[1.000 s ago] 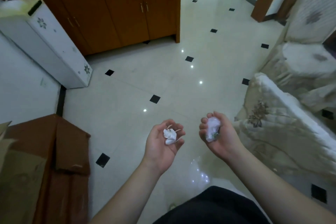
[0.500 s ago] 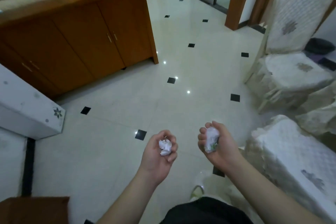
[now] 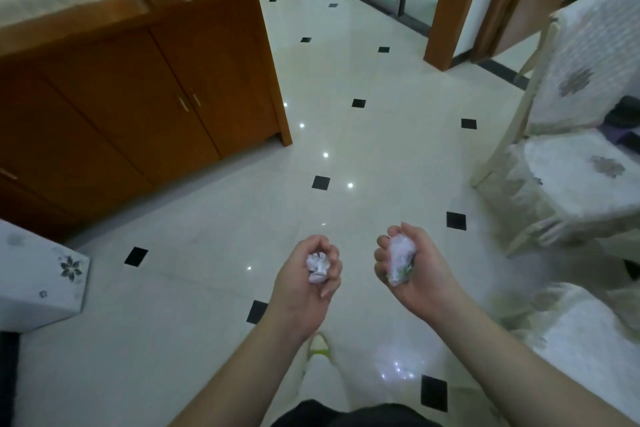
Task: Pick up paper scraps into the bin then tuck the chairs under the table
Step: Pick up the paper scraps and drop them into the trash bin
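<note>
My left hand (image 3: 304, 284) is held palm up over the tiled floor, its fingers curled around a small crumpled white paper scrap (image 3: 318, 266). My right hand (image 3: 412, 274) is beside it, closed on a larger white paper wad (image 3: 400, 258) with a bit of green on it. A chair with a pale patterned cover (image 3: 575, 156) stands at the right, and a second covered chair (image 3: 588, 333) shows at the lower right. No bin and no table are in view.
A brown wooden cabinet (image 3: 138, 107) with a glass upper part fills the left. A white box with flower prints (image 3: 38, 281) sits at the lower left. Glossy cream floor tiles with black insets (image 3: 346, 135) run ahead to doorways with wooden frames (image 3: 446, 10).
The view has swung to the right and lifted: the cardboard box has left the frame and the cabinet and chairs have come closer. My left fingers have curled shut around the small scrap.
</note>
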Available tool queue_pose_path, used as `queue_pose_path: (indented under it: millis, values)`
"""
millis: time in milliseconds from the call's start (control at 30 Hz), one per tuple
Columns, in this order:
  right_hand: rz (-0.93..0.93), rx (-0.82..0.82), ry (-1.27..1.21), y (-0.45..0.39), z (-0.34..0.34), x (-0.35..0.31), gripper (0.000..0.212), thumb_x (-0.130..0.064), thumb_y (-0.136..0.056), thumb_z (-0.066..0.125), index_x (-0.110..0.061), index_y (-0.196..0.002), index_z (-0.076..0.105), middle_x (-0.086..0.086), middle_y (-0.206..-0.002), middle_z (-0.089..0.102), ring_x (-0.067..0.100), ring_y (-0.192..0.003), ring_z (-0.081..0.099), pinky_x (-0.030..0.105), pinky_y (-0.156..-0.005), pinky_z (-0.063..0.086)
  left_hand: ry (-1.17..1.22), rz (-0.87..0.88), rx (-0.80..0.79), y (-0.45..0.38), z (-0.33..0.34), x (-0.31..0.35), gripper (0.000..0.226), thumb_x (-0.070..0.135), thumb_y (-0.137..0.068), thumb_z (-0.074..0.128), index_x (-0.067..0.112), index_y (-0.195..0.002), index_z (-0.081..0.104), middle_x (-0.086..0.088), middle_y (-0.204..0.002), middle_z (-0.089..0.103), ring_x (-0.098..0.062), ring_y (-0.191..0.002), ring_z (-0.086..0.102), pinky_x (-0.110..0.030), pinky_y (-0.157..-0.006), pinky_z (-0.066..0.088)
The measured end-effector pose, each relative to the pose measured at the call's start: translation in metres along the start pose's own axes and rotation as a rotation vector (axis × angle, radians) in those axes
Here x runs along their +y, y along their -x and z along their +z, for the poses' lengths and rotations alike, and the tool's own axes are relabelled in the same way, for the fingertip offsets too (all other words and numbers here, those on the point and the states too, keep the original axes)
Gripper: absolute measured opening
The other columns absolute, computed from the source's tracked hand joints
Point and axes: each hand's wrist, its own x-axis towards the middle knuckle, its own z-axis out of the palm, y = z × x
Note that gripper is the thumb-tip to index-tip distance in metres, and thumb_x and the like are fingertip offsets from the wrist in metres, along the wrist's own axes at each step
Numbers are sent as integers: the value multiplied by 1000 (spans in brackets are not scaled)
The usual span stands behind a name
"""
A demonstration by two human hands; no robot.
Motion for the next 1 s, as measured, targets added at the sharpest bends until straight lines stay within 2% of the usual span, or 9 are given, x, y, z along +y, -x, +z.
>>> queue_pose_path:
  millis: [167, 267, 367, 533, 667, 733, 800, 867, 1000]
  values:
    - [-98, 8, -23, -81, 37, -51, 50, -24, -30, 90, -15, -66, 56, 0, -64, 47, 13, -49, 44, 19, -44, 36, -17, -46, -49, -93, 14, 65, 16, 11, -89, 45, 12, -73, 47, -3, -61, 47, -11, -42, 39, -21, -35, 17]
    - [-176, 29, -68, -116, 56, -87, 42, -25, -40, 87, -16, -66, 55, 0, -65, 47, 13, -49, 44, 19, -44, 36, -94, -79, -104, -151, 35, 90, 10, 12, -82, 50, 12, -73, 47, -4, -61, 48, -12, -42, 39, -22, -37, 17]
    - [-242, 76, -129, -142, 56, -126, 19, -25, -62, 68, -17, -68, 52, 0, -66, 44, 13, -49, 42, 18, -45, 34, -178, -129, -150, -209, 73, 103, 9, 15, -72, 57, 13, -72, 48, -3, -61, 49, -11, -42, 37, -23, -41, 15]
    - [-348, 151, -211, -181, 31, -203, 36, -24, -48, 83, -17, -69, 55, 1, -65, 49, 13, -50, 45, 19, -45, 35, -248, -209, -229, -296, 152, 100, 11, 18, -71, 59, 15, -71, 49, -1, -62, 47, -11, -42, 36, -25, -44, 13]
    - [-382, 220, -268, -216, 5, -279, 10, -23, -74, 57, -16, -71, 50, 1, -64, 47, 13, -48, 43, 18, -44, 34, -286, -255, -268, -366, 216, 85, 12, 20, -75, 59, 15, -72, 49, -1, -59, 44, -10, -41, 35, -22, -38, 17]
    - [-393, 206, -304, -236, -3, -316, 13, -23, -72, 62, -16, -71, 51, 1, -65, 47, 13, -48, 44, 18, -45, 35, -290, -282, -275, -398, 250, 80, 14, 21, -82, 56, 14, -73, 48, 0, -57, 43, -10, -40, 35, -21, -36, 19]
    - [-413, 167, -307, -257, -7, -351, 30, -24, -56, 80, -16, -69, 54, 1, -66, 47, 13, -50, 44, 19, -46, 36, -303, -303, -285, -427, 285, 77, 18, 22, -89, 52, 14, -73, 48, 0, -56, 42, -10, -41, 34, -21, -36, 20]
    - [-410, 161, -280, -278, -5, -383, 37, -24, -48, 85, -16, -68, 55, 1, -66, 47, 13, -50, 44, 20, -46, 36, -320, -307, -307, -454, 318, 80, 19, 25, -86, 53, 14, -72, 48, 0, -55, 42, -10, -40, 33, -21, -36, 19]
    - [-386, 195, -287, -324, 6, -441, 12, -23, -77, 57, -16, -70, 50, 1, -68, 44, 12, -50, 40, 19, -45, 35, -266, -277, -353, -510, 370, 101, 21, 29, -84, 54, 14, -70, 50, 0, -53, 43, -10, -40, 35, -21, -36, 21]
